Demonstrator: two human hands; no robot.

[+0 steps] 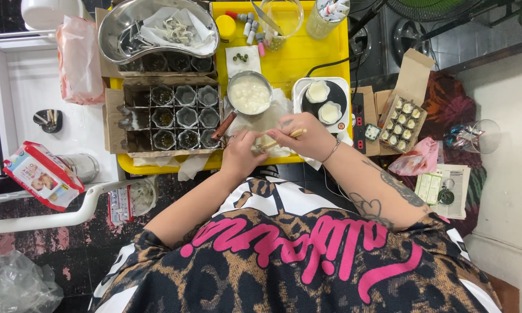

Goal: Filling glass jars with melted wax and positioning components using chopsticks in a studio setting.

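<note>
My left hand (242, 152) and my right hand (305, 136) meet at the near edge of a yellow table (307, 55). The left hand cups a small clear mould (263, 145). The right hand pinches a thin wooden stick (290, 135) laid across that mould. Just beyond them stands a small metal pot (249, 94) of white liquid with a wooden handle. Right of it, a white hot plate (325, 103) carries two flower-shaped moulds filled with white.
A cardboard divider box (171, 116) holds several moulds at the left. A metal bowl (157, 26) lies behind it. A smaller box of filled moulds (403, 122) rests at the right, next to a pink bag (417, 159) and papers. A power strip (358, 119) lies beside the hot plate.
</note>
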